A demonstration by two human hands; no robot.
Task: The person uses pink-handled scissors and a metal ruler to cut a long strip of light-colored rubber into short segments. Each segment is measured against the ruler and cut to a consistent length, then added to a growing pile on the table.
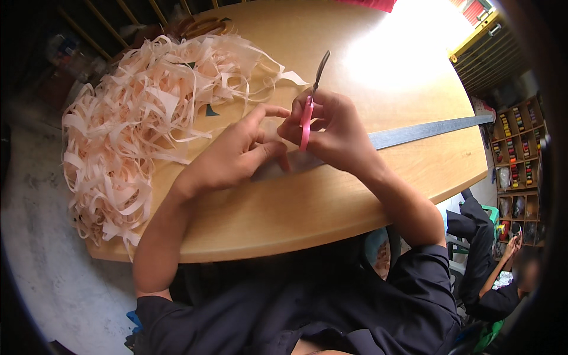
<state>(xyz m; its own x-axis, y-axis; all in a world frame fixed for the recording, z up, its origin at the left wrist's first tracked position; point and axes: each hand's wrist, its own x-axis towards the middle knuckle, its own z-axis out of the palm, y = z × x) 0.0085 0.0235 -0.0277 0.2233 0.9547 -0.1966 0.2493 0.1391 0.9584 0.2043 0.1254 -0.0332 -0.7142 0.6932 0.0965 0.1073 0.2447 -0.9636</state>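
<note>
My right hand (334, 127) is closed around a pair of scissors (306, 121) with pink handles. The dark blades point up and away from me. My left hand (231, 151) is just to the left, its fingers bent but apart. Its index finger reaches close to my right fingertips; I see nothing clearly held in it. Beneath both hands a long metal ruler (420, 133) lies slantwise across the table, partly covered by them. A big tangled heap of pale peach fabric strips (136, 124) spreads over the left side, with loose ends trailing toward my left hand.
The wooden table (266, 225) has a curved near edge. A small dark green scrap (211, 110) sits beside the heap, and brown-handled scissors (207, 26) lie behind it. On the right, a seated person (497, 266) is below a shelf of colourful spools (520, 142).
</note>
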